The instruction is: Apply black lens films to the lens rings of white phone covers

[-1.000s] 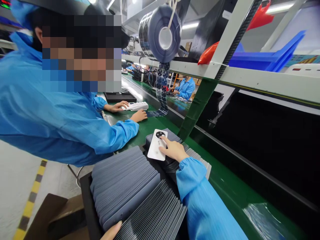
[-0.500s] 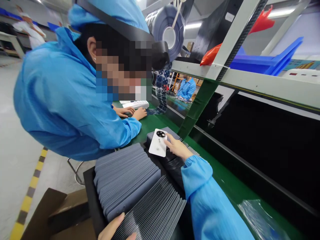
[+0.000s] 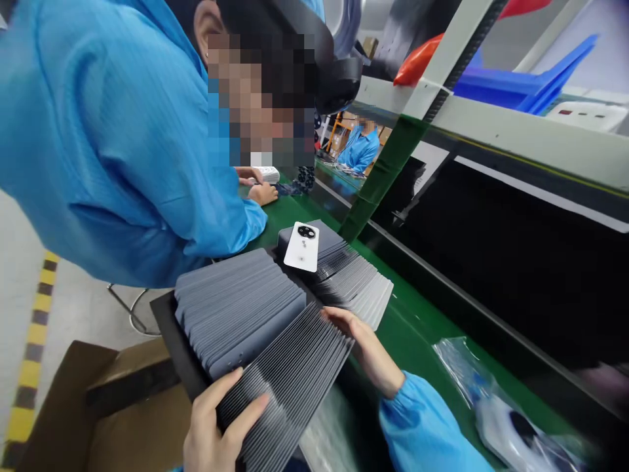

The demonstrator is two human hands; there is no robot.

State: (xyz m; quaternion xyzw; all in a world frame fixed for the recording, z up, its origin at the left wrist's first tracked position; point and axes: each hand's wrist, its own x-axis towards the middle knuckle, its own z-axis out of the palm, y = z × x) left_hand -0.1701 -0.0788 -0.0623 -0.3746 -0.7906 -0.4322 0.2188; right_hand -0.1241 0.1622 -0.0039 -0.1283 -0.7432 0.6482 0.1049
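A row of thin dark grey panels [image 3: 289, 387], packed edge to edge, slants across the lower middle of the head view. My left hand [image 3: 216, 419] grips its near end, finger and thumb spread over the top edges. At the far right end, my right hand [image 3: 366, 347] curves its fingers against the same row; part of its grip is hidden. Beyond it, a white phone back cover [image 3: 302, 254] with a round black camera area lies on another row of grey panels [image 3: 361, 278]. A third row of grey panels [image 3: 240, 308] stands to the left in a black tray [image 3: 164, 328].
A co-worker in a blue coat [image 3: 128, 137] leans over the green bench [image 3: 417, 354] at the left. An open cardboard box [image 3: 132, 419] sits below the tray. A clear plastic bag [image 3: 462, 367] lies at the right, beneath a frame post [image 3: 457, 59].
My right hand has let go of the white phone back cover, which now lies on the far row, and has come back to the near row of panels. The view has shifted closer.
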